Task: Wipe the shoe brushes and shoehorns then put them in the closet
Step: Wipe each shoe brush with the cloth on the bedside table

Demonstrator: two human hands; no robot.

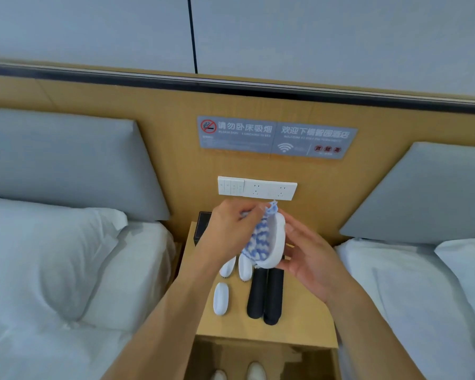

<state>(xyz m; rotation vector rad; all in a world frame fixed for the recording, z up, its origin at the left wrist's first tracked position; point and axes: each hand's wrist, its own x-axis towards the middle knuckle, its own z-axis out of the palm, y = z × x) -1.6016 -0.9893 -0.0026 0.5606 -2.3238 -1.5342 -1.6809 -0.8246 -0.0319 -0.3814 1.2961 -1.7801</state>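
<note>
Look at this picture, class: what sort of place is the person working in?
Most likely a twin hotel room. A nightstand stands between two beds with white pillows, and a wall sign above the socket panel shows a no-smoking symbol, a Wi-Fi mark and a welcome line.

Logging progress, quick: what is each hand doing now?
Left hand: pinches the blue-and-white cloth.
Right hand: holds the white shoe brush.
</note>
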